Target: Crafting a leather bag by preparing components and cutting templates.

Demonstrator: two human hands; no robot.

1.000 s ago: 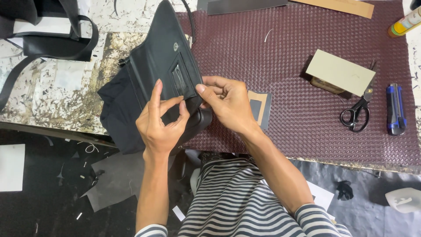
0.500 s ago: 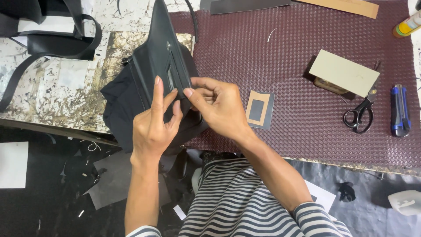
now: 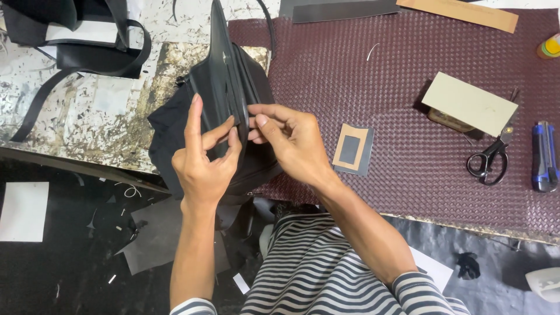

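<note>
A maroon woven mat [image 3: 408, 76] covers the desk's right part. At its left edge, near the desk's front, stands the black leather bag [image 3: 233, 87], both hands on it: left hand [image 3: 201, 157] pressed against it, fingers spread, right hand [image 3: 291, 143] pinching its edge. Scissors [image 3: 489, 158] lie by the right edge

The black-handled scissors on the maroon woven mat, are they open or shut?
Shut: the black-handled scissors lie flat on the maroon woven mat, blades together under the beige block's edge.
</note>
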